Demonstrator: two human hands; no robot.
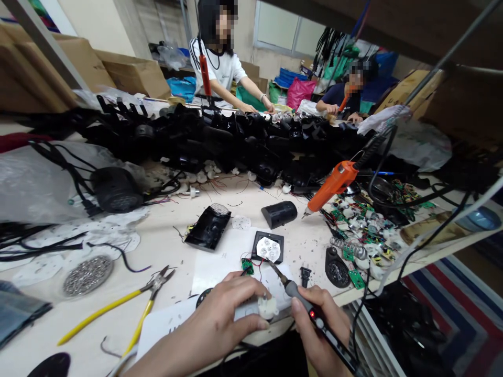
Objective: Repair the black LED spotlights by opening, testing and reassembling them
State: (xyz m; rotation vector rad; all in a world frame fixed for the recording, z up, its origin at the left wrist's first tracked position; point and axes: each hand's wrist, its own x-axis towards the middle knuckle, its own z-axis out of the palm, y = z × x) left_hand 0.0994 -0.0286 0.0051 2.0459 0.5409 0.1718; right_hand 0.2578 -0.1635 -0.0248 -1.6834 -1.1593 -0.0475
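Note:
In my right hand [320, 324] is a soldering iron [302, 299] with a small red light lit on its handle. Its tip points at a white LED board [269, 247] that sits in a black square housing [280, 240]. My left hand [231, 309] is closed around a small white plastic part [268, 308], thumb and fingers on either side. A small green circuit board [247, 266] with thin red wires lies just beyond my left fingers. White paper [212, 269] is under these parts. Whether the iron's tip touches the board, I cannot tell.
Yellow-handled cutters [147, 293] and a dish of screws [88, 275] lie left. An orange electric screwdriver [332, 184] hangs at right above piled circuit boards [365, 225]. Black housings [208, 228] lie ahead. Two people [222, 68] work across the table, behind heaped black parts.

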